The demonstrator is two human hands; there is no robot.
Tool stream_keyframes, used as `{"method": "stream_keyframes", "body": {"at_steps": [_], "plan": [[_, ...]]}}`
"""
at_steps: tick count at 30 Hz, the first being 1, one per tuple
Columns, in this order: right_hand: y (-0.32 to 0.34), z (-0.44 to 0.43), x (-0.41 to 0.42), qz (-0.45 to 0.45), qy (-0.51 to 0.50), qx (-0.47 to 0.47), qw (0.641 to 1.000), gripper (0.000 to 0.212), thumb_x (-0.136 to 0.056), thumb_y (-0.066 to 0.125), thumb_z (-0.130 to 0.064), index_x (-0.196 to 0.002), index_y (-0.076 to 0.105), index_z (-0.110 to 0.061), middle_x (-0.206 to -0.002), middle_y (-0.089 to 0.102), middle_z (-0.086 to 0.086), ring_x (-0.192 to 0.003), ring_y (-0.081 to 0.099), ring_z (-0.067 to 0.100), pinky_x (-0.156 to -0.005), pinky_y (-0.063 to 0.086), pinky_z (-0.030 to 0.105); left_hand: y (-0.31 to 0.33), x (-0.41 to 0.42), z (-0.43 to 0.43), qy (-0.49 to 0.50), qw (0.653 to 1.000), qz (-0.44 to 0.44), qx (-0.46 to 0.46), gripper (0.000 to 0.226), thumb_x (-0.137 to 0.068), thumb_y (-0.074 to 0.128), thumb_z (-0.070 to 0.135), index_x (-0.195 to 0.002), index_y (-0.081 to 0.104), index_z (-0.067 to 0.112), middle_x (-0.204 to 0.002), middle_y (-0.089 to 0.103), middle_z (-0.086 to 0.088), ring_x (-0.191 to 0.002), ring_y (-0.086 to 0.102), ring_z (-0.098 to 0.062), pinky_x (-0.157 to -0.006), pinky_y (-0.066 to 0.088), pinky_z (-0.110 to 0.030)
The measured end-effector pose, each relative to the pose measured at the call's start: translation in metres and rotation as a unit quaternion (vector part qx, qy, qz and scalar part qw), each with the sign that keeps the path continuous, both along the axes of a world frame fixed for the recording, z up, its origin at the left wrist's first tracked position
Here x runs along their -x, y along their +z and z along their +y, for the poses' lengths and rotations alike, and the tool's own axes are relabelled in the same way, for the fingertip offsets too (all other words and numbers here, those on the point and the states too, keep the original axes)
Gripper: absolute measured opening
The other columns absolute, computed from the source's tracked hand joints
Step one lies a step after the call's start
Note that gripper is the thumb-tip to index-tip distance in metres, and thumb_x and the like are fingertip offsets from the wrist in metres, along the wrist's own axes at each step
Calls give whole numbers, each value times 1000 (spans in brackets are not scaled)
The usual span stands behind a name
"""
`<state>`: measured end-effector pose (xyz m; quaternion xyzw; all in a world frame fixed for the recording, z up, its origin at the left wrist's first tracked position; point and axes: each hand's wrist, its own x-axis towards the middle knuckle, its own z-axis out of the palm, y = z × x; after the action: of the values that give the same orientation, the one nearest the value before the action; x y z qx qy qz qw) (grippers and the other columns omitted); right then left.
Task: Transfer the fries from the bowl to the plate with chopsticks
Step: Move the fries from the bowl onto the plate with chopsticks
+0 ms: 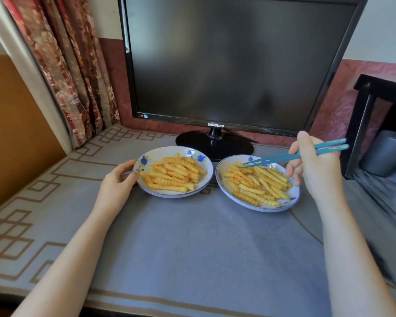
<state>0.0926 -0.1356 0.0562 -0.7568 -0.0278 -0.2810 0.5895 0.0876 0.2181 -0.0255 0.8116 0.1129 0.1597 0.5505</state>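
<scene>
Two white dishes with blue flowers stand side by side on the table, each holding crinkle-cut fries. The left dish [207, 177] carries a pile of fries [173, 176]; my left hand [118, 179] grips its left rim, thumb on the edge. The right dish [224, 191] holds more fries [258, 183]. My right hand [313, 165] holds a pair of teal chopsticks [284, 155] over the right dish. Their tips sit close together at the far side of that dish, just above the fries, with no fry between them.
A black monitor [236, 62] on a round stand [214, 145] rises just behind both dishes. A dark shelf [361, 124] with a grey cup [384, 154] stands at the right. A patterned curtain [73, 72] hangs at the back left. Grey tablecloth [192, 243] stretches in front.
</scene>
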Motion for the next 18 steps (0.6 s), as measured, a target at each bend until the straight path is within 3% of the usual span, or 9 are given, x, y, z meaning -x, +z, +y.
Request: {"method": "stream_keyframes", "body": {"at_steps": [14, 18], "plan": [[2, 19, 7, -50, -42, -107, 992, 44, -101, 41, -37, -64, 47, -13, -39, 50, 10, -29, 42, 25, -36, 31, 22, 0, 1, 0, 0, 1000, -2, 3, 29, -92, 57, 19, -121, 60, 24, -116, 66, -1, -103, 64, -22, -100, 46, -43], [3, 25, 11, -67, -22, -121, 990, 44, -101, 40, -37, -64, 47, -15, -40, 51, 11, -32, 41, 29, -38, 33, 23, 1, 1, -1, 2, 1000, 0, 2, 31, -92, 57, 19, -123, 60, 23, -113, 66, 1, -100, 64, -21, -96, 47, -36]]}}
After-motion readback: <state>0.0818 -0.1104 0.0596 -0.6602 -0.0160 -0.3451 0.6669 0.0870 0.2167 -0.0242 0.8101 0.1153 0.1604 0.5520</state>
